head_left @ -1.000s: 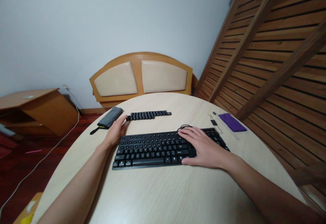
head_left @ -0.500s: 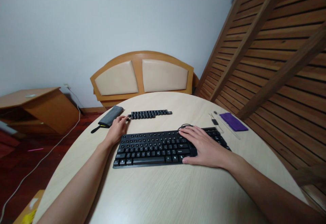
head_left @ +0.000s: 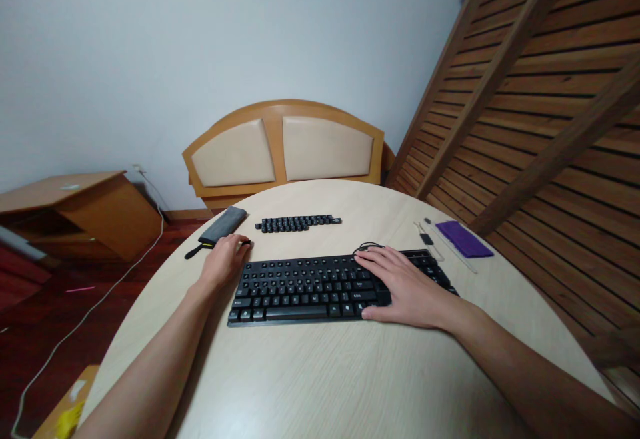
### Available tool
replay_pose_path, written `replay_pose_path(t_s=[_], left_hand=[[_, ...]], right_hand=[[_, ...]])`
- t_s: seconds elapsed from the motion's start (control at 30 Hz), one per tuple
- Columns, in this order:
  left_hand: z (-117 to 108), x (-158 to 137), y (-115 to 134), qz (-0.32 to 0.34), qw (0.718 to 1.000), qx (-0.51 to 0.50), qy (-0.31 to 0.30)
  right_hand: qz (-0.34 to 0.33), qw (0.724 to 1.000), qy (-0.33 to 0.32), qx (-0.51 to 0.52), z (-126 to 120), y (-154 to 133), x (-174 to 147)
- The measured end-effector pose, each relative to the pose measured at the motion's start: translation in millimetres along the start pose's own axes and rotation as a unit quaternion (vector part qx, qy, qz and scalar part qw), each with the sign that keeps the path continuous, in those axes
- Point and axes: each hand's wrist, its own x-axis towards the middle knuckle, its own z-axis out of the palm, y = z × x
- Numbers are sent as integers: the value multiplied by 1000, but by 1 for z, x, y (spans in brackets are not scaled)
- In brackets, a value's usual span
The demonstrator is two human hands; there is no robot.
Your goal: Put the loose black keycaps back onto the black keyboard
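Observation:
A black keyboard (head_left: 300, 290) lies on the round table; its upper rows show small bare key posts, its lower rows have keycaps. My right hand (head_left: 407, 289) lies stretched across its right part, thumb near the front edge and fingertips by the back edge. Just off the keyboard's back left corner, my left hand (head_left: 227, 257) is closed in a pinch on a small black keycap (head_left: 247, 244). Rows of loose black keycaps (head_left: 290, 224) sit behind the keyboard. A grey pouch (head_left: 223, 224) with a black strap lies just beyond my left hand.
At the right of the table (head_left: 320, 372) lie a purple cloth pouch (head_left: 464, 239), a thin brush (head_left: 450, 244) and a wire tool with a dark handle (head_left: 427, 239). A coiled black cable (head_left: 367, 246) is behind the keyboard. A headboard (head_left: 327, 149) stands beyond the table.
My left hand has drawn back from the left end of the loose keycap rows, toward the keyboard, with a keycap in its fingers. My right hand stays on the keyboard. The view has shifted slightly.

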Motion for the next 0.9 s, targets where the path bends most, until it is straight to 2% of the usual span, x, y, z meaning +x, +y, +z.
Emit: replay_pose_path(t_s=[0.1, 0.23, 0.3, 0.4, 0.5, 0.6, 0.8, 0.9], left_hand=[[-15, -9, 4, -14, 1000, -19, -7], [-31, -26, 16, -8, 994, -108, 2], [-34, -35, 22, -28, 988, -151, 1], [-35, -46, 27, -32, 980, -193, -40], [-39, -51, 24, -25, 970, -232, -70], [-42, -52, 19, -24, 957, -280, -74], [-39, -48, 17, -108, 927, -357, -43], [-40, -49, 18, -133, 918, -369, -49]], right_hand=[[0, 1000, -3, -4, 0, 0, 0], [-5, 1000, 7, -2, 2, 3, -1], [-7, 1000, 8, -2, 3, 4, -1], [-3, 1000, 6, -8, 4, 4, -1], [-1, 1000, 0, -15, 3, 4, -1], [-1, 1000, -2, -14, 3, 4, -1], [-1, 1000, -3, -15, 5, 7, -1], [5, 1000, -8, -22, 5, 7, -1]])
